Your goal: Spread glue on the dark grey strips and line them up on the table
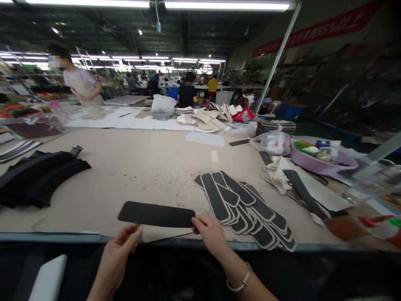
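Observation:
A long black strip with rounded ends (156, 214) is held at its right end by my right hand (208, 232), thumb and fingers pinched on it. My left hand (120, 246) is just below the strip's left part, fingers half bent and a little apart, with nothing visible in them. Under the black strip, at the table's front edge, a pale beige piece (163, 233) shows in part. To the right of my right hand lies a fanned pile of dark strips with pale borders (247, 209).
Curved black pieces (44, 173) are stacked at the left. A lilac basin (324, 163) with small items stands at the right, near scrap pieces (300, 188). Beige cut pieces (206, 119) and a plastic bag (163, 106) lie at the back. A person (81, 81) stands beyond the table.

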Available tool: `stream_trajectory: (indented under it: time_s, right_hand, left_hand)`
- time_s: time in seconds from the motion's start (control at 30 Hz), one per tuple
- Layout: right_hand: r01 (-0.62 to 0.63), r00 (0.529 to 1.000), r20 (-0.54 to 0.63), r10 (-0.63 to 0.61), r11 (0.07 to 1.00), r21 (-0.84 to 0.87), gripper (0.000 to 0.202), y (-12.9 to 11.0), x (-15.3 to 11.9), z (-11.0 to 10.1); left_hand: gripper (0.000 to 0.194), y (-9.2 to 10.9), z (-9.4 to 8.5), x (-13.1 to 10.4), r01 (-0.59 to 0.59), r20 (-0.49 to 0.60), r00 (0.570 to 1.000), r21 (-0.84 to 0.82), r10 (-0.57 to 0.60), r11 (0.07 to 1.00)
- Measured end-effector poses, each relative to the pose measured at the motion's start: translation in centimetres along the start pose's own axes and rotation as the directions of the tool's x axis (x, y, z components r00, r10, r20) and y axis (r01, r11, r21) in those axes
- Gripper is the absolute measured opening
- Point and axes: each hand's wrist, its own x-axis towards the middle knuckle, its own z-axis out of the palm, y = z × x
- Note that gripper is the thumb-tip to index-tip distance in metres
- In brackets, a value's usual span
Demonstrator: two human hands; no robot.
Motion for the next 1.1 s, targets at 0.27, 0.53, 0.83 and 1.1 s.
stream_trajectory:
  time_s: [0.27, 0.53, 0.83, 1.1]
  right_hand:
    - [0.523, 0.851, 0.228, -0.473, 0.723, -0.451, 0.033, -4.0, -2.2, -5.7]
    - [0.517, 0.855, 0.313, -0.414, 0.721, -0.460, 0.037, -4.0, -4.1, -5.9]
    - [0.322, 0.941, 0.237, -0.240, 0.849, -0.419, 0.037, -2.0, -4.3, -6.7]
    - [-0.084, 0.994, -0.088, 0.064, 0.967, -0.242, 0.023, 4.2, 0.8, -4.8]
  left_hand:
    - [0.057, -1.5, -2.1, 1.2, -0.002, 0.040, 0.999, 0.169, -0.005, 0.986]
    - [0.069, -2.2, 0.3, 2.3, 0.148, 0.141, 0.980, -0.025, -0.143, 0.989]
    - [0.045, -3.4, -0.4, 2.2, 0.003, 0.113, 0.993, 0.243, -0.031, 0.970]
    - [0.032, -3.6, -2.0, 4.5, -0.237, 0.311, 0.949, 0.805, -0.047, 0.544]
